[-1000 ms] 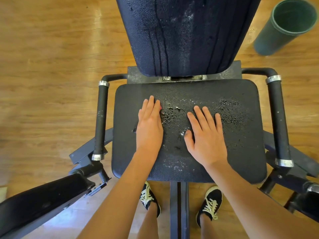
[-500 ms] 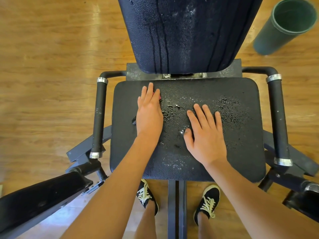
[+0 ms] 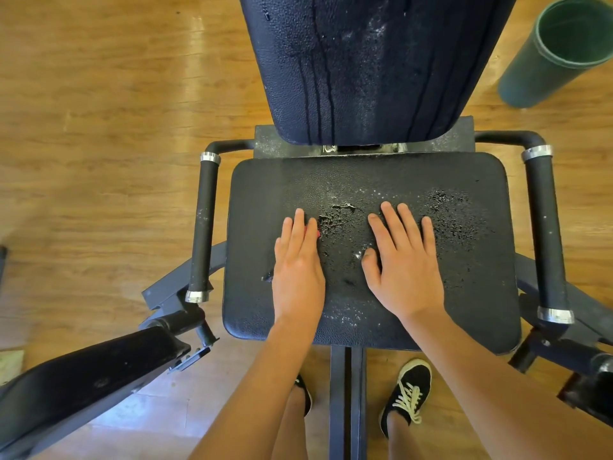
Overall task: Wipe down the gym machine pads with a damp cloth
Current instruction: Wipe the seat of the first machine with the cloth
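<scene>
The wooden floor (image 3: 99, 127) carries the machine. The back pad (image 3: 365, 68) rises behind the seat pad (image 3: 464, 310) and is streaked with wet runs. The seat pad lies between two black grip bars (image 3: 204, 227), its surface beaded with droplets and cracked near the middle. A green cylinder (image 3: 537, 71) stands on the floor at far right. The left hand (image 3: 298, 270) and right hand (image 3: 404, 270) rest palm-down on the seat pad, apart, fingers (image 3: 394, 224) straight and released. A small red edge (image 3: 318, 233) shows under the left hand; whether it is the cloth cannot be told.

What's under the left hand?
A red bit peeks out beside the left hand, which lies flat on the seat pad. The hand covers the rest; what it is cannot be told.
</scene>
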A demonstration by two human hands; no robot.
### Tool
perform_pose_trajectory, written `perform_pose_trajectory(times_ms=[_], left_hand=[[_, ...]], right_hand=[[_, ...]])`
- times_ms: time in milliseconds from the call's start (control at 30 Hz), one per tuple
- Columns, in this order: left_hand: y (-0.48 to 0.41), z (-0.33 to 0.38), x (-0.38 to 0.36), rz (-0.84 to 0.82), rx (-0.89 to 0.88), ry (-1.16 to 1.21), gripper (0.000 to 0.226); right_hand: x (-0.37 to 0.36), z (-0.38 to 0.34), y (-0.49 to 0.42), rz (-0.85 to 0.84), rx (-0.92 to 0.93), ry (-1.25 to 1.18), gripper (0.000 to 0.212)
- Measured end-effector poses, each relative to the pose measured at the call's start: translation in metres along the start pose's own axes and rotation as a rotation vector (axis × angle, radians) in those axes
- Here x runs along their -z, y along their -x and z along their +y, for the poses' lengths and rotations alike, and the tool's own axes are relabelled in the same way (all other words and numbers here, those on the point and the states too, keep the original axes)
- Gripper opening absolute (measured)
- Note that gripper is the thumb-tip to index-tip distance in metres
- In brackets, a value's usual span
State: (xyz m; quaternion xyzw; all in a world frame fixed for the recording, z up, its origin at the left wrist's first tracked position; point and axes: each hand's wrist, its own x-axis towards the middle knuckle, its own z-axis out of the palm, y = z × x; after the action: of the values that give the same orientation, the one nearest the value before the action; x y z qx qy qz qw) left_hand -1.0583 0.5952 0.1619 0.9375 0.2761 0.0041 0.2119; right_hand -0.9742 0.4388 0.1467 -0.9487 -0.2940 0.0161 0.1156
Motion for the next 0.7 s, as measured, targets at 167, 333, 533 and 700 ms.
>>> perform_pose_trajectory(times_ms=[167, 333, 533, 700], left_hand=[[-0.015, 0.002, 0.000, 0.004, -0.003, -0.012, 0.044], [-0.048, 0.007, 0.004, 0.001, -0.035, -0.013, 0.045], [-0.048, 0.005, 0.007, -0.038, -0.059, -0.018, 0.046], [0.006, -0.003, 0.008, -0.066, -0.072, -0.025, 0.050]], right_hand=[[0.000, -0.001, 0.000, 0.001, -0.005, 0.007, 0.055], [-0.001, 0.000, -0.001, 0.002, -0.005, 0.014, 0.054], [0.000, -0.001, -0.001, 0.018, 0.000, 0.018, 0.053], [0.001, -0.001, 0.000, 0.023, -0.005, -0.002, 0.054]])
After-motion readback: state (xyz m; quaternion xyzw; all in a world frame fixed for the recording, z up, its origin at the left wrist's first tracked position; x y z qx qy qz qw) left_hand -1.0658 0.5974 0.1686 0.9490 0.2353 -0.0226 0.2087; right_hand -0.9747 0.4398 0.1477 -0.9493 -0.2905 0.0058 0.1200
